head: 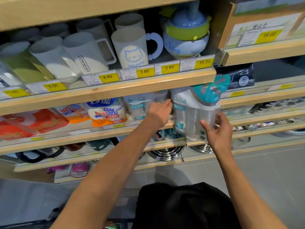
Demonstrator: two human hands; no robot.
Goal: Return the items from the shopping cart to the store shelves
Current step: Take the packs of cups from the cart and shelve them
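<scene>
A clear bag of stacked plastic cups (189, 116), with a white and teal label, stands at the front of the second wooden shelf (105, 129). My right hand (217, 129) grips its lower right side. My left hand (159, 111) reaches onto the same shelf, its fingers curled at the top of a similar cup pack (138, 106) just left of the bag. A teal and grey item (211, 90) pokes up behind the bag's top. The shopping cart is out of sight.
Plastic mugs (130, 48) and a blue and green baby cup (186, 33) fill the shelf above, behind yellow price tags. Paper cup packs (107, 111) lie to the left. Steel bowls (166, 152) sit on lower shelves. Grey floor tiles lie at the right.
</scene>
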